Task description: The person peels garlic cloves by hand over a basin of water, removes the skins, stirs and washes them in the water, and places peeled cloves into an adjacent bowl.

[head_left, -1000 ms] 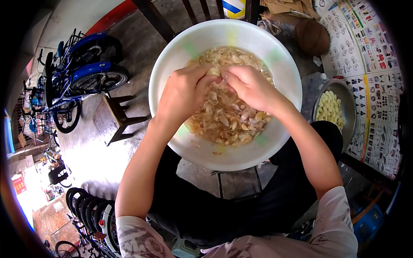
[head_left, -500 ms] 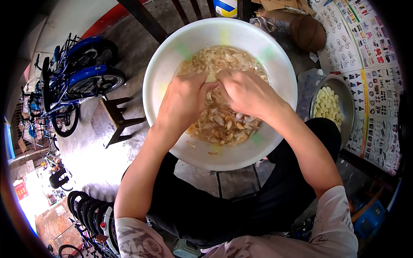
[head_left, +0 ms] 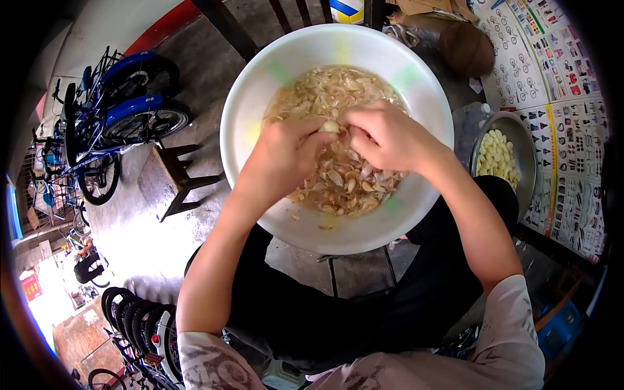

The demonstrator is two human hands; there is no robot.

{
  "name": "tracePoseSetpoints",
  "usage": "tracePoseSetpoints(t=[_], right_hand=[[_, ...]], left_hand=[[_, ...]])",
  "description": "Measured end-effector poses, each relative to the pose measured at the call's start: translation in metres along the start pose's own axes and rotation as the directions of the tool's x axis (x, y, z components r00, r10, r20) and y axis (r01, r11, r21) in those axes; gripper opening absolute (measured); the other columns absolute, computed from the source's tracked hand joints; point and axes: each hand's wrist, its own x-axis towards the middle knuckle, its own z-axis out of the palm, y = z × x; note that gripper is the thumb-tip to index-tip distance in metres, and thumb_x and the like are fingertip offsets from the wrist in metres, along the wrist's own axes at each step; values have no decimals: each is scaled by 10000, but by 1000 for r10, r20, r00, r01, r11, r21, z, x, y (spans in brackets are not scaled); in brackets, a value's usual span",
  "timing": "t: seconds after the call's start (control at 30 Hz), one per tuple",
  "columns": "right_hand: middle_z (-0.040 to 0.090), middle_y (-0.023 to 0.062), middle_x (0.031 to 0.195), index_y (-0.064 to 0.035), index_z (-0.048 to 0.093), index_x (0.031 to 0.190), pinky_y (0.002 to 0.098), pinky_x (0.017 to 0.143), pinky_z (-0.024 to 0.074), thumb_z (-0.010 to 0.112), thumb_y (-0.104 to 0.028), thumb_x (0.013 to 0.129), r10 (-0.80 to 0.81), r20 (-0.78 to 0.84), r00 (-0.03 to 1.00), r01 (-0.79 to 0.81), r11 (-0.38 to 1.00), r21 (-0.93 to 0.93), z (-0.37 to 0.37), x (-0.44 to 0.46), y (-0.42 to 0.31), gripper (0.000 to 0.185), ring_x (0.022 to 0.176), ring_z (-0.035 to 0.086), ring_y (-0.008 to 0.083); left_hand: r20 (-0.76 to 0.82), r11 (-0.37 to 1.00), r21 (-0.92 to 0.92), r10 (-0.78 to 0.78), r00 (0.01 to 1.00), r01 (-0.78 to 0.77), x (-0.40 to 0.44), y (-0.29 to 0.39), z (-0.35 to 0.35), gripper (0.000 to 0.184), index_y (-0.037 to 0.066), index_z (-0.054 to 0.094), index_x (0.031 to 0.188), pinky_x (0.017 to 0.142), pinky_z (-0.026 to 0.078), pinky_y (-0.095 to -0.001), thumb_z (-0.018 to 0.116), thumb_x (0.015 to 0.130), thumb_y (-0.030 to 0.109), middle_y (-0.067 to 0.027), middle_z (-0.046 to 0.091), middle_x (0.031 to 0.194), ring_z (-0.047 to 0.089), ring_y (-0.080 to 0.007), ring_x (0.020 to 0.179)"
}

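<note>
A large white basin [head_left: 260, 84] holds water with many garlic cloves and loose skins [head_left: 354, 182]. Over its middle, my left hand [head_left: 286, 153] pinches a pale garlic clove [head_left: 329, 126] between thumb and forefinger. My right hand [head_left: 387, 136] is closed close beside the clove, its thumb and fingers pressed together; what it grips is too small to make out. To the right of the basin, a steel bowl [head_left: 530, 159] holds pale peeled cloves [head_left: 497, 156].
A small wooden stool [head_left: 162, 182] stands left of the basin, with blue bicycles [head_left: 136, 97] beyond. Behind the basin are a dark wooden chair [head_left: 227, 29], a ball [head_left: 348, 10] and a brown basketball [head_left: 466, 50]. A printed sheet [head_left: 552, 117] lies at the right.
Both hands have shifted slightly, and the clove now shows more plainly at my left fingertips. My right hand has moved a little to the right.
</note>
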Motion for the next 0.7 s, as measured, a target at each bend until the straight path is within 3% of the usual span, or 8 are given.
tracePoseSetpoints(t=[0.07,0.1,0.17,0.3,0.4,0.5,0.57,0.7], right_hand=[[610,191,648,40,627,790,415,564,447,592,-42,835,62,109,992,-69,996,59,-9,4,-6,100,571,588,325],[610,191,648,40,627,790,415,564,447,592,-42,835,60,109,992,-66,996,59,-8,6,-6,100,571,588,325],[590,176,621,34,624,795,403,555,429,601,-73,845,6,41,999,-10,995,100,-3,8,-6,121,545,560,299],[565,164,597,31,611,761,384,548,422,603,-95,857,-62,-4,998,62,982,176,1,9,5,159,533,548,263],[535,94,586,21,569,717,327,508,394,602,-55,830,-70,126,990,49,985,165,-5,9,2,140,500,494,192],[506,80,554,22,534,653,311,501,382,604,-54,788,-92,72,993,78,981,176,-3,10,1,169,485,465,169],[526,122,521,29,582,632,324,515,413,641,-92,727,-66,0,998,65,986,155,-4,11,-3,164,465,501,199],[545,130,539,28,608,651,327,524,419,639,-93,748,-9,-36,999,13,991,130,-8,10,-2,158,478,514,206]], left_hand=[[46,997,-21,-67,997,68,3,-4,-5,192,-38,691,1029,535,395,-292,638,930,118,-44,529,592,445,-90,568],[43,998,-20,-67,997,68,3,-5,-7,192,-38,691,1029,535,395,-292,638,930,118,-44,529,592,445,-90,568],[67,997,29,-76,995,74,4,-5,-11,161,-17,702,993,621,465,-355,662,883,93,-196,648,743,566,-241,607],[125,977,-39,-204,971,211,0,1,-18,201,-18,695,1047,669,487,-345,661,893,105,-191,686,819,599,-213,668],[131,997,-13,-72,989,74,-2,-3,-18,243,-22,682,1103,717,505,-332,662,901,113,-181,710,869,627,-198,726],[171,997,-27,-64,983,70,-1,-2,-20,260,-27,677,1125,740,513,-328,662,907,114,-183,714,883,644,-198,756],[183,996,-51,-61,981,72,0,-2,-21,261,-23,678,1131,737,513,-332,663,905,109,-187,718,902,648,-201,759],[195,995,-85,-34,980,51,-1,2,-22,262,-16,681,1137,715,511,-321,659,916,123,-167,716,866,632,-173,730]])
